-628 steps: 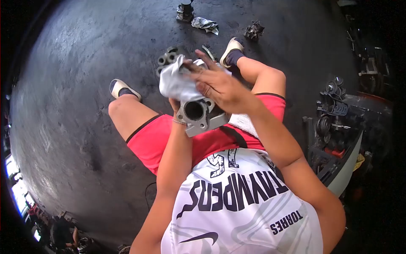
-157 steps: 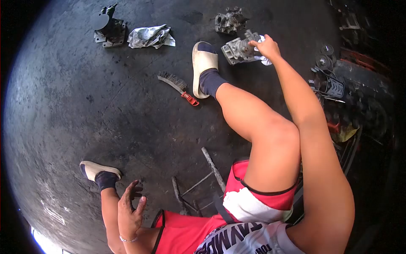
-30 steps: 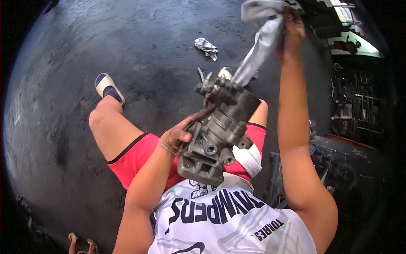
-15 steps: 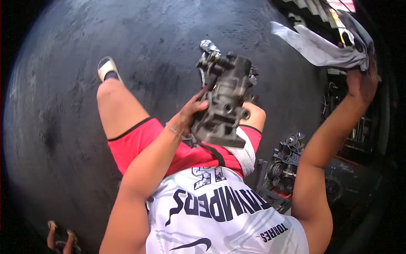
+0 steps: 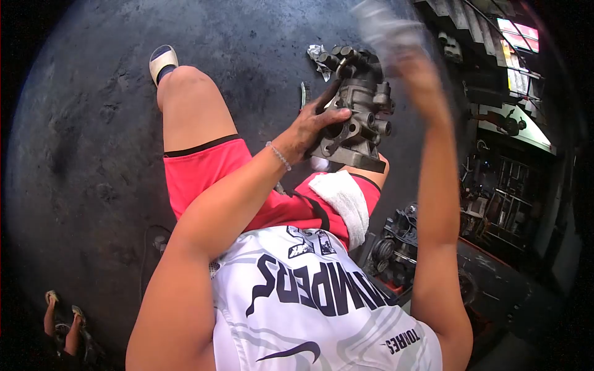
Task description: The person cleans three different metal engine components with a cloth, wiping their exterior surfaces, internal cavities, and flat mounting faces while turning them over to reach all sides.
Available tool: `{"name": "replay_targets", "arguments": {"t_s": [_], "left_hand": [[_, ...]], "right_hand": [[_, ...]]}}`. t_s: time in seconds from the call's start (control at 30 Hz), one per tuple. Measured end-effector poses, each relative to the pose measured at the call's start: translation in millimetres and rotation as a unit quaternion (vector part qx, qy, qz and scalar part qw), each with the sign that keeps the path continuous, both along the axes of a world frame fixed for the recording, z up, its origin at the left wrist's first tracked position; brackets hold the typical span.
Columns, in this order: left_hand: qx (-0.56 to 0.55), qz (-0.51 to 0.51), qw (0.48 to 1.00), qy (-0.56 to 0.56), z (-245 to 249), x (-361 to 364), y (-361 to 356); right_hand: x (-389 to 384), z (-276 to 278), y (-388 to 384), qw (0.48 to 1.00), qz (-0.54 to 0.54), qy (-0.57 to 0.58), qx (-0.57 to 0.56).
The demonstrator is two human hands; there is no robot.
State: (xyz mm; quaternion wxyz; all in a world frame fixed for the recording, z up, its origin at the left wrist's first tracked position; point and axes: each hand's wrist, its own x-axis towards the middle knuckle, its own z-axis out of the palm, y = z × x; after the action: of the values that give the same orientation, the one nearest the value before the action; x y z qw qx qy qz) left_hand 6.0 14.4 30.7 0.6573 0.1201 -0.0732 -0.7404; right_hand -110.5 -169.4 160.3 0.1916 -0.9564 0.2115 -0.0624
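Observation:
My left hand (image 5: 309, 127) is closed around a grey cast-metal engine housing (image 5: 362, 111) with round ports and a flat flange at its lower end. The housing is held tilted above my knee, its thumb-side face toward me. Beside its upper right, my right hand (image 5: 413, 62) grips a greyish-white rag (image 5: 387, 28), both smeared by motion. A white towel (image 5: 343, 201) lies across my thigh on the red shorts. On the floor behind the housing sits a crumpled silvery-white piece (image 5: 318, 60). A slim brush-like tool (image 5: 305, 94) lies near my left hand.
Metal machine parts with pulleys (image 5: 393, 241) stand by my right side. A metal rack (image 5: 504, 195) is farther right, below a stairway (image 5: 464, 21). Another person (image 5: 508, 123) is at the upper right; someone's legs (image 5: 71, 331) show at lower left. Dark floor (image 5: 105, 154) spreads leftward.
My right hand has swung the rag leftward and up, from the far right to near the housing. My left hand has raised the housing slightly and shifted it right.

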Motion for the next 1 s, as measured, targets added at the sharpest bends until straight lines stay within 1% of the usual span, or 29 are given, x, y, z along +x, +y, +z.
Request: {"name": "replay_targets", "arguments": {"t_s": [0.03,0.07,0.1,0.13,0.2,0.23,0.27,0.33,0.37,0.4,0.43,0.47,0.5,0.53,0.57,0.6,0.63,0.67,0.7,0.77,0.8,0.83,0.87,0.9,0.93,1.0], "left_hand": [[-0.001,-0.001,1.0,0.001,0.8,1.2,1.6],[0.011,-0.01,1.0,-0.007,2.4,4.5,2.5],[0.022,-0.018,0.999,-0.016,3.1,7.2,2.7],[0.016,-0.018,1.0,-0.014,-0.3,7.2,2.3],[-0.035,-0.037,0.993,-0.102,-8.8,5.7,0.9],[-0.037,-0.044,0.998,-0.03,-6.4,5.3,3.9],[-0.049,-0.054,0.997,-0.034,-7.7,5.7,3.9],[-0.051,-0.094,0.992,0.061,-18.8,3.4,4.0],[-0.056,-0.102,0.991,0.059,-24.2,2.3,6.4],[-0.054,-0.142,0.982,0.114,-29.6,2.3,7.9],[-0.05,-0.179,0.968,0.168,-32.6,3.7,9.4],[-0.057,-0.184,0.969,0.155,-35.3,4.7,11.2],[-0.05,-0.169,0.975,0.138,-36.4,1.4,12.1],[-0.043,-0.156,0.98,0.119,-38.1,-1.9,12.2],[-0.037,-0.184,0.976,0.107,-56.3,-6.3,10.6],[-0.02,-0.178,0.976,0.127,-79.3,-17.2,8.3],[-0.049,-0.19,0.97,0.142,-77.1,-15.1,7.6],[-0.078,-0.201,0.964,0.156,-74.7,-13.8,6.3],[-0.081,-0.208,0.963,0.152,-72.0,-12.3,5.4],[-0.146,-0.162,0.969,0.117,-55.6,-5.0,1.6],[-0.148,-0.163,0.969,0.115,-50.4,-3.0,1.0],[-0.138,-0.163,0.97,0.115,-46.5,-1.7,2.6],[-0.126,-0.162,0.972,0.114,-44.7,-1.7,4.4],[-0.116,-0.167,0.971,0.129,-44.8,-2.6,5.2],[-0.114,-0.169,0.971,0.128,-48.2,-3.4,4.1],[-0.091,-0.161,0.979,0.086,-57.0,-5.4,1.3]], "right_hand": [[24.6,-24.4,32.2,0.967,-0.156,-0.008,0.201],[27.6,-28.1,36.7,0.924,-0.22,-0.065,0.306],[27.9,-29.8,36.0,0.908,-0.246,-0.066,0.333],[26.0,-34.4,29.8,0.91,-0.247,-0.066,0.327],[20.3,-39.9,14.1,0.873,-0.284,-0.072,0.389],[23.8,-34.9,22.6,0.855,-0.288,-0.1,0.42],[24.6,-33.6,22.8,0.842,-0.303,-0.084,0.438],[27.9,-27.5,25.2,0.869,-0.336,-0.026,0.363],[28.6,-24.9,29.6,0.896,-0.336,-0.019,0.29],[24.1,-20.9,25.7,0.896,-0.339,-0.025,0.285],[20.7,-16.3,21.8,0.905,-0.325,0.019,0.274],[18.4,-13.4,18.5,0.911,-0.31,0.063,0.264],[15.1,-11.8,17.4,0.916,-0.302,0.083,0.25],[14.0,-8.3,18.5,0.916,-0.306,0.075,0.25],[14.1,-3.4,18.7,0.93,-0.278,0.1,0.22],[12.9,1.9,18.9,0.941,-0.252,0.126,0.19],[10.8,7.4,18.2,0.94,-0.259,0.12,0.189],[8.1,13.4,16.3,0.915,-0.304,0.115,0.238],[5.0,19.8,14.8,0.887,-0.347,0.108,0.284],[0.7,39.5,17.6,0.913,-0.304,-0.084,0.257],[1.1,54.2,24.9,0.901,-0.307,-0.188,0.241],[10.6,78.9,42.0,0.878,-0.308,-0.29,0.225],[8.7,99.9,51.3,0.838,-0.347,-0.343,0.243],[-1.6,116.2,45.8,0.828,-0.232,-0.397,0.32],[-24.4,138.4,36.4,0.763,-0.179,-0.389,0.484],[8.1,144.9,61.1,0.757,-0.038,-0.383,0.528]]}}
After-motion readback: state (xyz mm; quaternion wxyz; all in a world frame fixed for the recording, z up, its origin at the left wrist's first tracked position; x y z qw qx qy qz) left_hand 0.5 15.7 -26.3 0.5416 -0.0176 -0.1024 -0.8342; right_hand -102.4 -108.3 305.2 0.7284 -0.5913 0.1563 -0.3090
